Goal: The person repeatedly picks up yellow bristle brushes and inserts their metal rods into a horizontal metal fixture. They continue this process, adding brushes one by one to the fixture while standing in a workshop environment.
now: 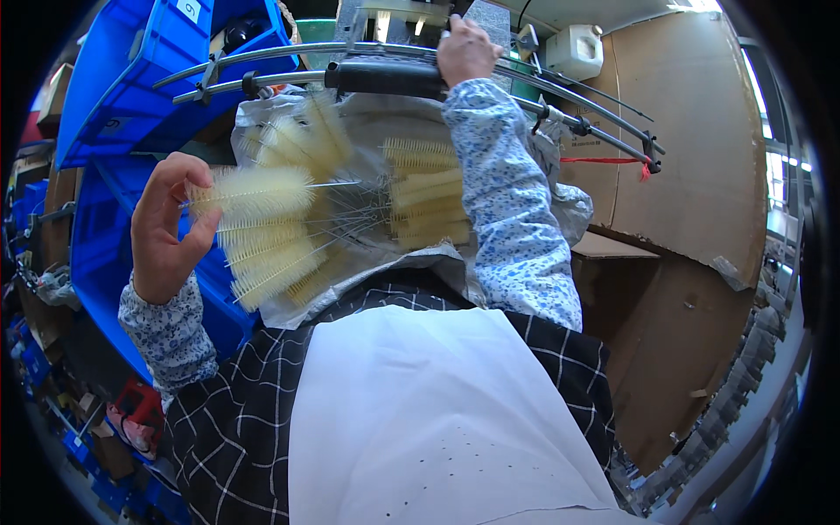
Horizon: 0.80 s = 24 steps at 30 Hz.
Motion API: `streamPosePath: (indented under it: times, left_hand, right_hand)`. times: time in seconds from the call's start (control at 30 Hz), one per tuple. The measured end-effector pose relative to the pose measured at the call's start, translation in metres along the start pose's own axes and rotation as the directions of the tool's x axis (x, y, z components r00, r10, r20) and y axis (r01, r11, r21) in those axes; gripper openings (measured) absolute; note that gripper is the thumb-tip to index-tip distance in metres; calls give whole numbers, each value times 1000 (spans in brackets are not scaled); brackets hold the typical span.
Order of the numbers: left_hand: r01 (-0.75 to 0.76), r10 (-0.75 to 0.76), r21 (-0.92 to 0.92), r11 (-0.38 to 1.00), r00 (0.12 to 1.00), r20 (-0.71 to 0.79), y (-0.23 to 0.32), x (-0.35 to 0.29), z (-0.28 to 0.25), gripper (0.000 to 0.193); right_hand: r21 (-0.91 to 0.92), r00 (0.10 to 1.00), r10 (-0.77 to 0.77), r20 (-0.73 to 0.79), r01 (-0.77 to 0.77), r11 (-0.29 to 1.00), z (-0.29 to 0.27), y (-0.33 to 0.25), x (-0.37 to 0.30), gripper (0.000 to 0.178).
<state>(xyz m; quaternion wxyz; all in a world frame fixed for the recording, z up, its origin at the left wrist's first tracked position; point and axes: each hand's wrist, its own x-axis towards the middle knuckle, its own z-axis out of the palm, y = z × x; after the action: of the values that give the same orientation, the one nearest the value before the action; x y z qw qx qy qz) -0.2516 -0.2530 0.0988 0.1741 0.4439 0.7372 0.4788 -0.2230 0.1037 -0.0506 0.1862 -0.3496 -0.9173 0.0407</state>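
My left hand (171, 227) pinches the bristle end of a cream bottle brush (262, 192) between thumb and fingers. Its thin wire stem points right, over a pile of similar brushes. More cream brushes (429, 197) lie on the right side of the pile, their wires crossing in the middle. At the top, my right hand (468, 52) is closed at the front of a metal machine (402, 22), just behind the chrome rails. Whatever its curled fingers grip is hidden.
Blue plastic bins (122, 87) stand at the left. Curved chrome rails (289, 79) with a black sleeve (385, 79) cross in front of the machine. A pale plastic sheet (359, 271) lies under the brushes. Large cardboard (682, 131) and a white jug (575, 52) are at the right.
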Motion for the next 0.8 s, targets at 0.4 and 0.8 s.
streamPosePath:
  times: [0.4, 0.8]
  left_hand:
    - [15, -20, -58, 998, 996, -84, -1, -2, -7, 28]
    - [148, -101, -270, 951, 979, 178, -13, 48, 6, 24]
  right_hand:
    - [-6, 1000, 2, -29, -2, 1000, -17, 79, 0, 28]
    - [142, 939, -77, 335, 30, 989, -40, 184, 42, 27]
